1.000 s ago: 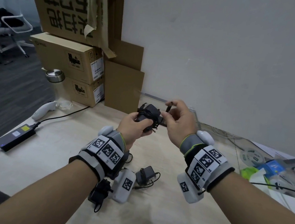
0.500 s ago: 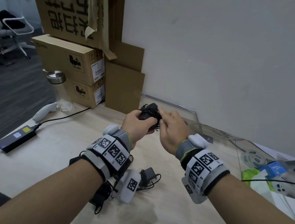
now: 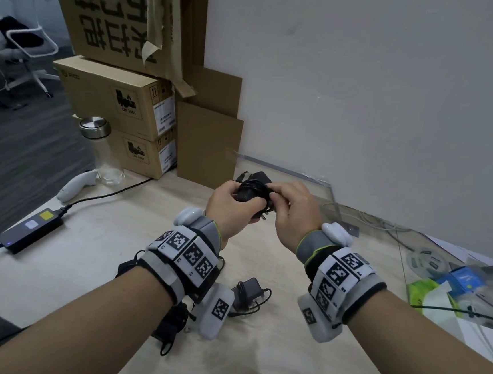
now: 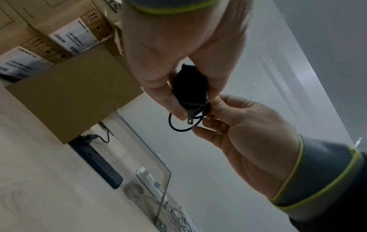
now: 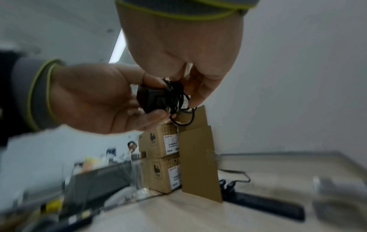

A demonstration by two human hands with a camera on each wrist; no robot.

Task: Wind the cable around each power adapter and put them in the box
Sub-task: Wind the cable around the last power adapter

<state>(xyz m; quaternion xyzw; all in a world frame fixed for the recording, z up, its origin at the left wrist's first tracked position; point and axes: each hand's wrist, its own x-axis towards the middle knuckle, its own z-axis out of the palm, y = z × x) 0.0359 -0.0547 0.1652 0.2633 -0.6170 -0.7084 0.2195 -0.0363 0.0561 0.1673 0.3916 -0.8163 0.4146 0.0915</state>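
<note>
Fingers of left hand curled round black power adapter, held above table; cable pinched against adapter by right hand. Second adapter lying on table, nearer person.

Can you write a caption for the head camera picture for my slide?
Left hand holds a black power adapter while right hand tucks its cable.

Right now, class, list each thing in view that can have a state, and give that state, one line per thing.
Held power adapter: off the table, cable mostly wound, a loop hanging loose.
Left hand: grips the held power adapter.
Right hand: pinches the cable.
Second adapter: lying on the table, cable loose.
Glass bottle: upright, capped.
Laptop power brick: plugged in.
</note>
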